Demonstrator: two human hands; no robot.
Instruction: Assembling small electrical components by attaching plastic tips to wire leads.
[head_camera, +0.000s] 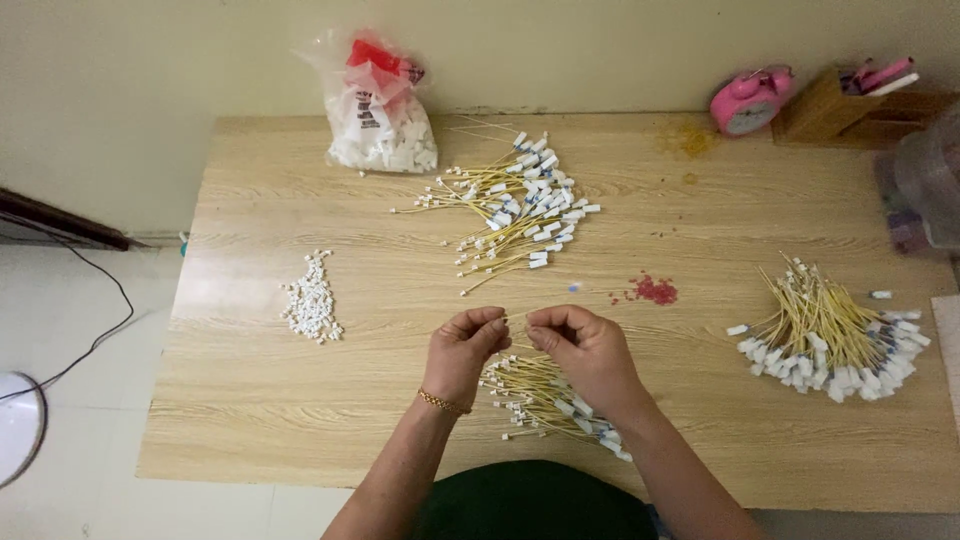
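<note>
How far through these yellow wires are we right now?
Looks done: the bundled pile at right. In hand: left hand and right hand pinch one wire between them. Left: the small pile under the hands, the big pile up top, loose white caps.

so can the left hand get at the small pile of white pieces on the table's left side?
Probably yes: the left hand has only bare table between it and the white pieces, though its fingers pinch a thin wire now.
</note>
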